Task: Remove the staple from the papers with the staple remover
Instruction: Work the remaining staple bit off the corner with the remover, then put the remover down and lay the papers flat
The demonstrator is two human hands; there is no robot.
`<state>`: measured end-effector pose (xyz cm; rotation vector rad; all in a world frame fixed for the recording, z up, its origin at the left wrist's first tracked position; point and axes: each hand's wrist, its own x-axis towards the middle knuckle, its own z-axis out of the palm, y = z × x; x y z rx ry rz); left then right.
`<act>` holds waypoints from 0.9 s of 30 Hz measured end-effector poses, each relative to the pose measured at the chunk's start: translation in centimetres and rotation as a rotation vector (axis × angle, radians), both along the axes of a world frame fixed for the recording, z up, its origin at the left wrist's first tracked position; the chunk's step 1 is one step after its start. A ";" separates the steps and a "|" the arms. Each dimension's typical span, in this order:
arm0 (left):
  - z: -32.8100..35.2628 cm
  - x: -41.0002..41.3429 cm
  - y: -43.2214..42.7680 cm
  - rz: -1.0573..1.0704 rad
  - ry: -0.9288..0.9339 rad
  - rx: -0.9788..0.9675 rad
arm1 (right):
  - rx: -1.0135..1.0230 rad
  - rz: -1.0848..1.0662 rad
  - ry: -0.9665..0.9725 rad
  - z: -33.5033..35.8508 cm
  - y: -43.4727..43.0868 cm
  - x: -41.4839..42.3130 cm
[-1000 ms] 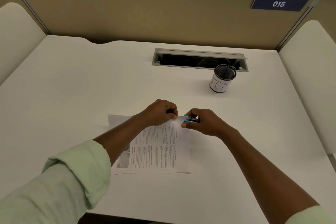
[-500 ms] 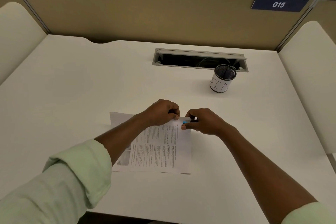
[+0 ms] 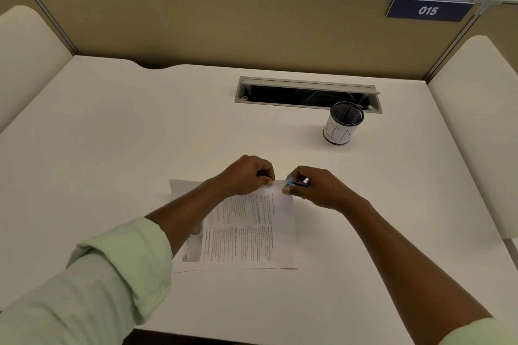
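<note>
Printed papers point(image 3: 252, 232) lie on the white desk point(image 3: 140, 148) in front of me. My left hand point(image 3: 246, 175) pinches their far right corner with curled fingers, and the corner is lifted a little. My right hand point(image 3: 316, 187) grips a small blue and black staple remover point(image 3: 294, 182), whose tip sits at that same corner of the papers. The staple itself is too small to make out.
A black mesh pen cup point(image 3: 343, 124) with a white label stands at the back right. Behind it is an open cable tray point(image 3: 308, 92) set into the desk. Partition walls close the desk on three sides, with a sign reading 015 point(image 3: 427, 10).
My two hands have closed in on the paper's corner. The staple remover has shifted slightly left onto the corner, and the corner has lifted a little.
</note>
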<state>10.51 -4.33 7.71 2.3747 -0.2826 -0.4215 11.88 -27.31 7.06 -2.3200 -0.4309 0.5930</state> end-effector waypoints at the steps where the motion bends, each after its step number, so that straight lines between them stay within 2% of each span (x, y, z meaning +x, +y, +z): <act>1: -0.1 0.0 0.3 0.024 0.009 -0.013 | 0.054 -0.078 0.014 -0.2 -0.3 0.1; 4: -0.6 0.2 1.3 0.138 0.051 -0.073 | 0.197 -0.347 0.103 -1.2 -1.8 0.7; 7: -1.2 0.5 2.4 0.292 0.096 -0.165 | 0.094 -0.501 0.041 -2.4 -3.4 1.3; 10: -2.0 0.9 3.4 0.464 0.121 -0.262 | -0.176 -0.574 -0.157 -3.7 -4.7 1.6; 14: -3.1 1.7 4.4 0.722 0.139 -0.332 | -0.371 -0.654 -0.205 -4.6 -5.7 1.5; 18: -3.9 2.2 5.0 0.880 0.159 -0.435 | -0.407 -0.696 -0.202 -5.3 -6.0 1.6; 24: -4.5 2.5 5.4 0.971 0.168 -0.523 | -0.402 -0.748 -0.181 -5.6 -6.0 2.2; 27: -4.7 2.7 5.6 0.989 0.184 -0.622 | -0.425 -0.767 -0.340 -5.4 -5.3 2.1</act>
